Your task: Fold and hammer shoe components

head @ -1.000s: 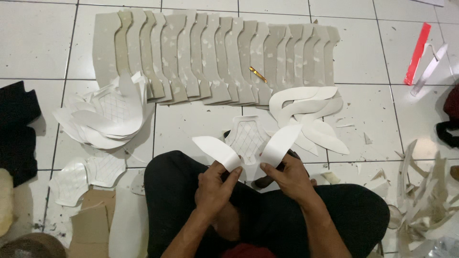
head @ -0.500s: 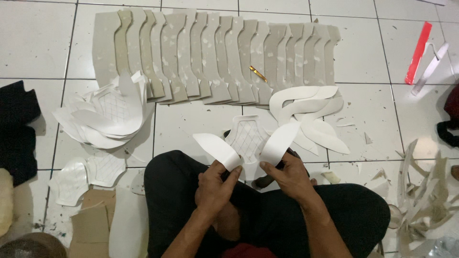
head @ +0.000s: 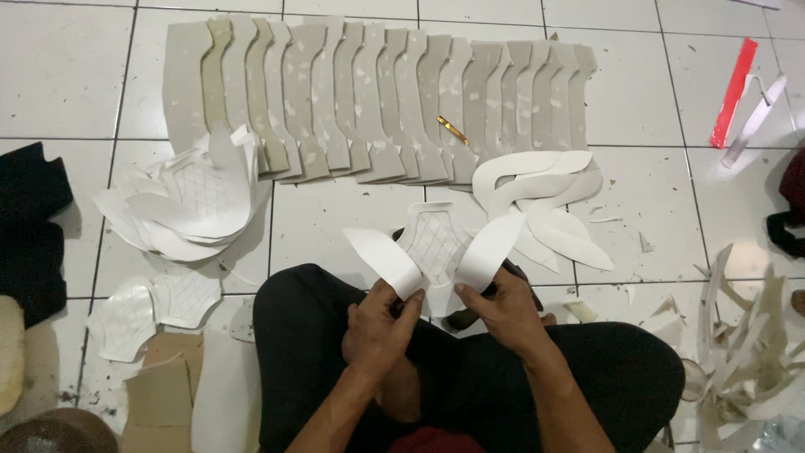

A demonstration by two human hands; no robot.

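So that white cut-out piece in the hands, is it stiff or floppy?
Probably bendy but springy: the white piece curves up into two wings where the left hand and right hand pinch it, without creasing. It looks thin and likely light, and flat copies lie stacked in the pile.

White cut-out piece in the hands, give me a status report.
Left hand and right hand both gripping white cut-out piece, wings curled upward. Held above the lap. Nothing between hands; row of grey cut panels lies beyond.
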